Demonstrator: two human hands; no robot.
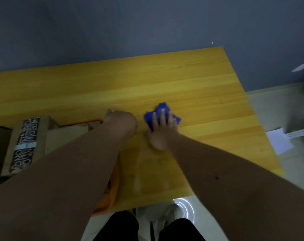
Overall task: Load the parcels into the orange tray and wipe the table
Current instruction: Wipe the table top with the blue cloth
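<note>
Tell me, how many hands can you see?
2. The right hand presses flat on the blue cloth on the table; the left hand rests at the orange tray corner.

Dim grey-blue wall, pale floor with scattered white paper.

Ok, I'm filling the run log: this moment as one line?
phase: wiping | right hand: flat on blue cloth, yellow wooden table | left hand: on orange tray corner | brown cardboard parcels: in tray
</note>
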